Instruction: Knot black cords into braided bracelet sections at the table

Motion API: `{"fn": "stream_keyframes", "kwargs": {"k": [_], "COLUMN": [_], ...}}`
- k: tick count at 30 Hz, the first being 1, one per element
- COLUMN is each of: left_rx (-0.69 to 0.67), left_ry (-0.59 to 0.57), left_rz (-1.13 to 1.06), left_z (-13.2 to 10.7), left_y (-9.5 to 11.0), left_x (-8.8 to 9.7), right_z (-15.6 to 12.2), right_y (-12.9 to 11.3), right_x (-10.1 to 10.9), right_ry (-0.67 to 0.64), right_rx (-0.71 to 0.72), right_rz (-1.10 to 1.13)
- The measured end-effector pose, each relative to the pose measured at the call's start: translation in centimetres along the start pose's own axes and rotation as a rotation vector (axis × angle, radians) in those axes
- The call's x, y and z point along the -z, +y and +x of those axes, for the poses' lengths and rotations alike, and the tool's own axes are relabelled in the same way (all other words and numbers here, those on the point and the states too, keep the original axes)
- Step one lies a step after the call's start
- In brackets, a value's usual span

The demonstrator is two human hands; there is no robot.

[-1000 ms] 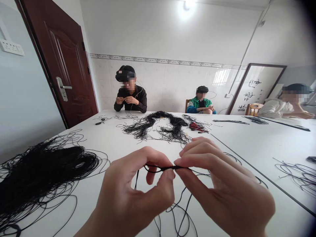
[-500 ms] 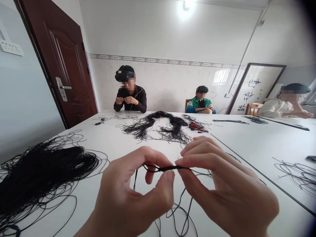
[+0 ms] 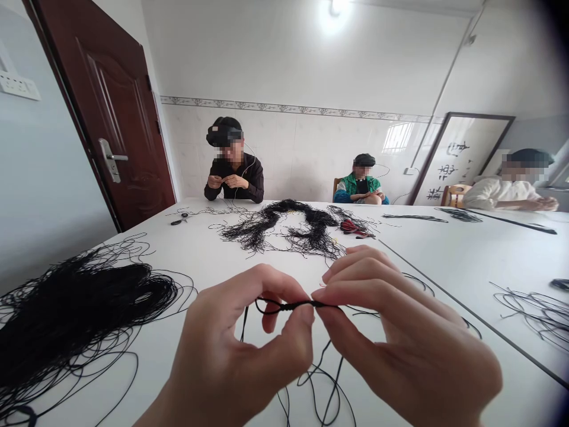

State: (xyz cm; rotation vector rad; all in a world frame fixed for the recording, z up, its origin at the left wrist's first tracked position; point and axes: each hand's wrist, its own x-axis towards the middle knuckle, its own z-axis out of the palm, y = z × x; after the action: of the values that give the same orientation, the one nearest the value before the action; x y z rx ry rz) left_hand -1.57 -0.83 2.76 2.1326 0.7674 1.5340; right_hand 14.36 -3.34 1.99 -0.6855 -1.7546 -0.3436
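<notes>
Left hand [image 3: 240, 350] and right hand [image 3: 400, 338] are up over the bench [image 3: 200, 255]. Thumb and forefinger of each pinch a black cord [image 3: 293, 306], fingers [image 3: 306, 314] nearly tip to tip, on either side of a thick knotted stretch. Small loop at its left end. Loose strands [image 3: 320, 379] drop to the bench on the near side. Big black cord pile [image 3: 75, 302] lies left of the left hand. Far side: black cord tangle [image 3: 275, 228], red-handled scissors [image 3: 353, 226] to its right. Person in black shirt [image 3: 233, 184] sits beyond, hands together at chest.
</notes>
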Motion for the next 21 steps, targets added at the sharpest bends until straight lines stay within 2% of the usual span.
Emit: {"fn": "stream_keyframes", "kwargs": {"k": [21], "left_rx": [-0.002], "left_ry": [0.015], "left_rz": [0.029], "left_z": [0.06], "left_y": [-0.33], "left_x": [0.05], "right_z": [-0.39], "right_y": [0.52], "right_x": [0.13], "right_ry": [0.006], "right_rx": [0.028], "right_rz": [-0.018]}}
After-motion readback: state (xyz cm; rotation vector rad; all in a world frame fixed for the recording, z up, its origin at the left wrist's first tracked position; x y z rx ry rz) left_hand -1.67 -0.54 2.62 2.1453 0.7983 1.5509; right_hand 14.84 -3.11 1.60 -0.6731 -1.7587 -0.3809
